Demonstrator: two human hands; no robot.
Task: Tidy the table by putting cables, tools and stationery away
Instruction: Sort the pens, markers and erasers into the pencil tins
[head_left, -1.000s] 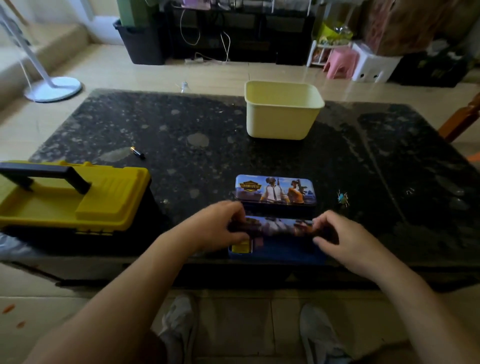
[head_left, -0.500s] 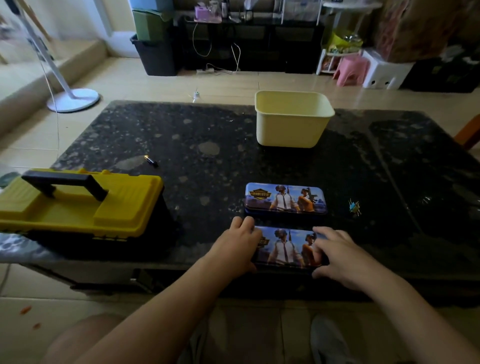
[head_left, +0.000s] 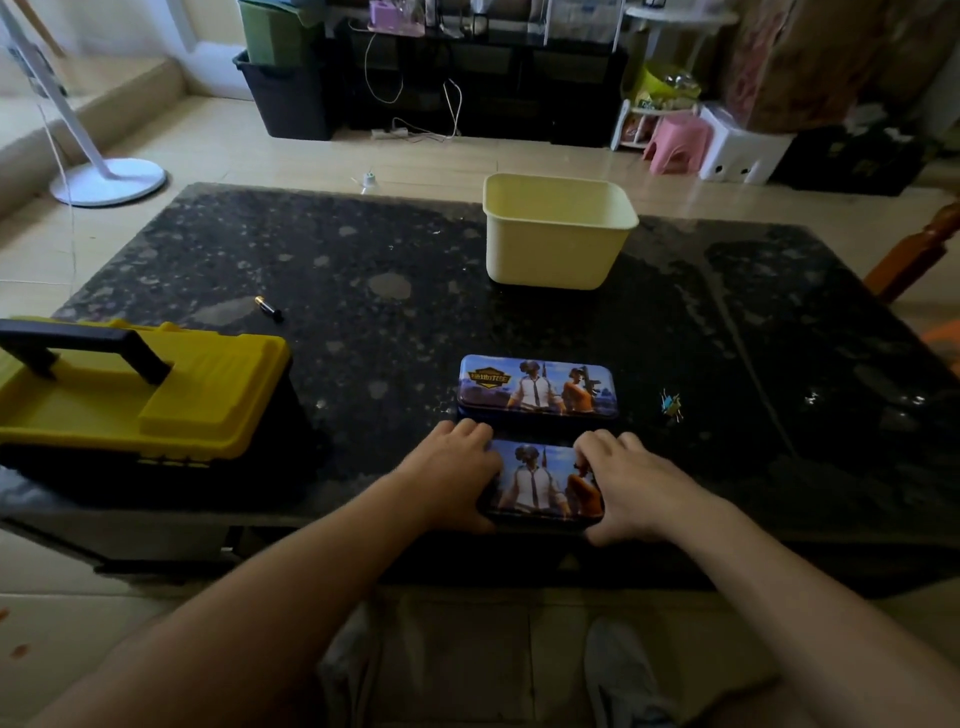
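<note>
My left hand (head_left: 457, 470) and right hand (head_left: 631, 486) each clasp one end of the near blue rectangular pencil tin (head_left: 540, 486), fingers curled over its far edge, thumbs at its near edge. The tin lies at the near edge of the dark speckled stone table (head_left: 363, 270), just beside a matching far tin (head_left: 537, 387), whose yellow badge (head_left: 488, 378) bears characters I cannot read.

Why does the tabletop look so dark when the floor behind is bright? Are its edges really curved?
Head view: the black table lies in dim light while the floor is brightly lit; pale glare patches show on its polish; the wide-angle lens bows its edges.
</note>
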